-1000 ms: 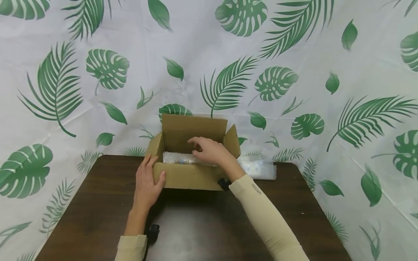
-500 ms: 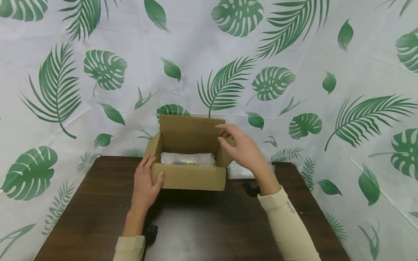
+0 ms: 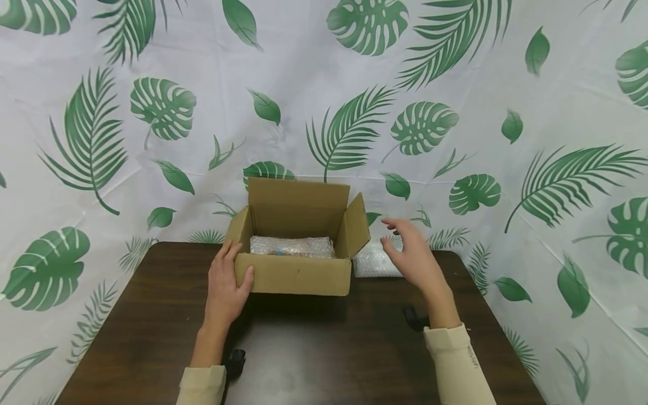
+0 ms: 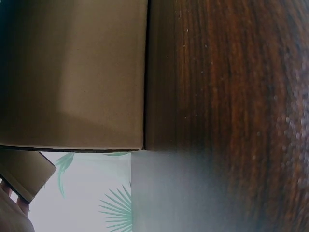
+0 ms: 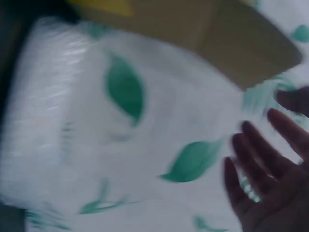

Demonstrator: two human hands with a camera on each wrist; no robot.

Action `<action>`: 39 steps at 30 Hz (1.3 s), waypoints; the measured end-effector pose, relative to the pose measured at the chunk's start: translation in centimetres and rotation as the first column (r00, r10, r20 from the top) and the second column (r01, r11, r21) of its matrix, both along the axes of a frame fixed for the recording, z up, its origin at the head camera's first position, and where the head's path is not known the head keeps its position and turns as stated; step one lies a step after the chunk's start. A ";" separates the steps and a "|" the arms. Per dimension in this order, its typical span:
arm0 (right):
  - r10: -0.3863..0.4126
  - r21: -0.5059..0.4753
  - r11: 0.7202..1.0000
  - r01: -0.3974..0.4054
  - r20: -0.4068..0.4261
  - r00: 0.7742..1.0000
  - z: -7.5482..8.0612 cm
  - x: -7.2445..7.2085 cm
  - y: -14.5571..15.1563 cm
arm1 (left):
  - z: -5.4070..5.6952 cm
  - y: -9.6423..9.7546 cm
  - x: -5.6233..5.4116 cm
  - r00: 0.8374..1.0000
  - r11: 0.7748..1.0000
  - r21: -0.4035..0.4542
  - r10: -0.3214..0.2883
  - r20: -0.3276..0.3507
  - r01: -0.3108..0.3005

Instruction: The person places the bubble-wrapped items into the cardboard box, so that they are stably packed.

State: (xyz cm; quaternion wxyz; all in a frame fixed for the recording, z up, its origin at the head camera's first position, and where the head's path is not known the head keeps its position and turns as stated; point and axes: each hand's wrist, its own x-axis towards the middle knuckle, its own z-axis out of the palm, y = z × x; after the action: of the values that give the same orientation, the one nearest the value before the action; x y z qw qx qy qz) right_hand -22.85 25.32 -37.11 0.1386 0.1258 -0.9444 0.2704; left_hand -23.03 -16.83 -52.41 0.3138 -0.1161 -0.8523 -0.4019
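An open cardboard box point(image 3: 293, 275) stands at the far side of the table. My left hand point(image 3: 225, 289) holds its front left corner, thumb on the front wall and fingers along the left side. Inside lies a bubble-wrapped package point(image 3: 291, 246); its contents are hard to make out. My right hand point(image 3: 415, 259) hovers to the right of the box, fingers loosely bent and holding nothing. Behind it, a second piece of bubble wrap point(image 3: 374, 263) lies on the table. In the right wrist view, the right hand point(image 5: 270, 179) has spread fingers, apart from the bubble wrap point(image 5: 43, 111).
The box's right flap point(image 3: 356, 225) sticks up and outward, and the back flap point(image 3: 298, 205) stands upright. A leaf-patterned cloth point(image 3: 304, 84) hangs behind the dark wooden table point(image 3: 304, 349). A black strap device point(image 3: 235, 363) is on the left wrist.
My right hand has moved out from above the box to the right, past the right flap, toward the bubble wrap on the table. The left hand stays on the corner.
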 end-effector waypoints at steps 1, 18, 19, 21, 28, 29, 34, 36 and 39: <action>-0.006 0.041 0.999 0.004 0.033 0.999 -1.0 -0.3 0.4 | 0.0 0.0 0.0 1.000 1.000 0.000 0.001 0.000 -0.001; -0.190 0.426 0.901 0.082 0.216 0.958 -10.7 -3.7 2.8 | 0.0 0.1 -0.1 1.000 1.000 0.010 -0.002 -0.008 0.002; -0.197 0.437 0.896 0.079 0.232 0.952 -10.9 -3.8 2.8 | 0.0 0.1 -0.1 1.000 1.000 0.011 -0.002 -0.009 0.002; -0.211 0.457 0.887 0.068 0.270 0.939 -11.2 -3.9 2.8 | 0.0 0.0 -0.1 1.000 1.000 0.009 -0.002 -0.008 0.002; -0.229 0.451 0.890 0.066 0.318 0.920 -12.9 -4.4 2.9 | 0.3 -0.1 0.0 1.000 1.000 -0.005 -0.007 0.008 0.007; -0.231 0.447 0.892 0.071 0.314 0.921 -13.1 -4.5 3.0 | 0.3 -0.1 0.0 1.000 1.000 -0.004 -0.010 0.007 0.010; -0.234 0.436 0.896 0.084 0.302 0.924 -13.4 -4.2 3.2 | 0.3 0.0 0.0 1.000 1.000 -0.009 -0.023 -0.001 0.023; -0.223 0.436 0.896 0.077 0.294 0.929 -13.4 -4.1 3.3 | 0.2 0.0 0.0 1.000 1.000 -0.011 -0.027 -0.001 0.027; -0.209 0.439 0.895 0.073 0.269 0.940 -13.5 -4.1 3.6 | 0.3 -0.1 0.0 1.000 1.000 -0.013 -0.028 -0.003 0.028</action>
State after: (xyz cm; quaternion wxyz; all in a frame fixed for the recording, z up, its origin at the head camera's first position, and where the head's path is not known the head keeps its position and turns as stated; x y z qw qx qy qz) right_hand -26.99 28.93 -50.57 -0.0221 0.0394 -0.9969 0.0648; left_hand -23.04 -16.94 -52.14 0.3087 -0.1306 -0.8527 -0.4007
